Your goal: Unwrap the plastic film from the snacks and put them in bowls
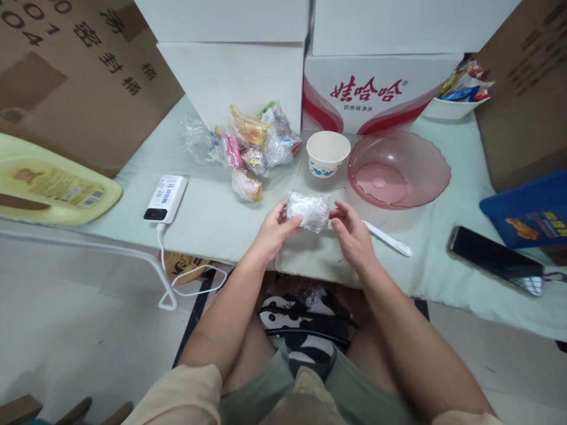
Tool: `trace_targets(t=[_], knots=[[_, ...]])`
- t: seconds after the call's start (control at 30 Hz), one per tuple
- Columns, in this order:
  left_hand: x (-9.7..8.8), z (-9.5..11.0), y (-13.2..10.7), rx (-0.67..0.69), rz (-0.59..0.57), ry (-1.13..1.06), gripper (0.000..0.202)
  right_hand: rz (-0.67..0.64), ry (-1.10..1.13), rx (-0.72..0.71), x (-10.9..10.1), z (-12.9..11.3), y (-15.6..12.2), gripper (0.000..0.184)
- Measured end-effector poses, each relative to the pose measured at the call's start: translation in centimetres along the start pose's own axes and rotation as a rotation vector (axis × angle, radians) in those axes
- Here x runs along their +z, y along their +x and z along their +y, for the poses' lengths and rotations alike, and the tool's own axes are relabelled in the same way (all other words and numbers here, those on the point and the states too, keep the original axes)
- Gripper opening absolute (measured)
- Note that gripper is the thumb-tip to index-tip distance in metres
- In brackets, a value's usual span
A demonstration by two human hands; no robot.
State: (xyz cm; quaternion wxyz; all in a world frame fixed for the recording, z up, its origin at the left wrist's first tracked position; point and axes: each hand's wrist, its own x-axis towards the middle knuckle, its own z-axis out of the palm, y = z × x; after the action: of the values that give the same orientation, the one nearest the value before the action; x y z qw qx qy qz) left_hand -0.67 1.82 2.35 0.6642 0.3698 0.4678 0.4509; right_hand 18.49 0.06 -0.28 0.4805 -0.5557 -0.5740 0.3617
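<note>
Both hands hold a small clear crinkled plastic packet [309, 211] just above the table's front edge. My left hand [275, 229] pinches its left end, and my right hand [349, 229] pinches its right end. Behind the packet stands a white paper cup [328, 153], empty, with a pink plastic bowl [398, 170] to its right. A white plastic spoon [388, 239] lies on the cloth beside my right hand. A pile of wrapped snacks [250, 147] in clear bags sits to the left of the cup.
A white power bank [165, 198] with a cable lies at left, and a dark phone [494, 260] at right. Cardboard and white boxes [381, 88] line the back. A white tub of packets [460, 94] sits back right, a yellow tray [53, 189] far left, a blue item [527, 212] far right.
</note>
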Motion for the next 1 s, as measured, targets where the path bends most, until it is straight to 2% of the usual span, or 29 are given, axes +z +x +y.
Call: trace_targets(t=[0.1, 0.17, 0.23, 0.33, 0.4, 0.5, 0.63, 0.77, 0.87, 1.0], knots=[[-0.8, 0.1, 0.1, -0.032, 0.149, 0.009, 0.055, 0.16, -0.466, -0.103, -3.3, 0.3, -0.9, 0.026], [-1.3, 0.1, 0.2, -0.058, 0.206, 0.032, 0.056, 0.211, -0.717, -0.107, -5.4, 1.1, -1.6, 0.025], [-1.5, -0.1, 0.4, -0.053, 0.23, 0.043, 0.054, 0.201, -0.862, -0.063, -6.9, 2.2, -2.3, 0.031], [-1.4, -0.2, 0.5, -0.003, 0.195, -0.009, 0.041, 0.142, -0.942, -0.005, -8.0, 4.0, -2.8, 0.039], [-1.1, -0.1, 0.5, -0.002, 0.153, -0.088, 0.04, 0.14, -0.937, 0.003, -8.1, 4.7, -2.7, 0.035], [-0.7, 0.2, 0.3, -0.084, 0.11, -0.195, 0.046, 0.174, -0.862, -0.019, -7.7, 4.5, -2.4, 0.028], [-0.6, 0.4, 0.0, -0.154, 0.009, -0.226, 0.053, 0.173, -0.514, -0.018, -5.8, 2.3, -2.1, 0.03], [-0.8, 0.1, -0.1, -0.103, -0.067, -0.079, 0.073, 0.074, -0.187, 0.023, -3.6, 0.3, -2.0, 0.031], [-1.0, 0.0, 0.1, -0.032, -0.098, 0.139, 0.076, 0.064, -0.125, 0.015, -2.8, -0.2, -1.8, 0.028], [-1.3, 0.0, 0.0, -0.024, -0.284, 0.344, 0.079, 0.027, -0.076, 0.042, -2.4, 0.3, -1.7, 0.03]])
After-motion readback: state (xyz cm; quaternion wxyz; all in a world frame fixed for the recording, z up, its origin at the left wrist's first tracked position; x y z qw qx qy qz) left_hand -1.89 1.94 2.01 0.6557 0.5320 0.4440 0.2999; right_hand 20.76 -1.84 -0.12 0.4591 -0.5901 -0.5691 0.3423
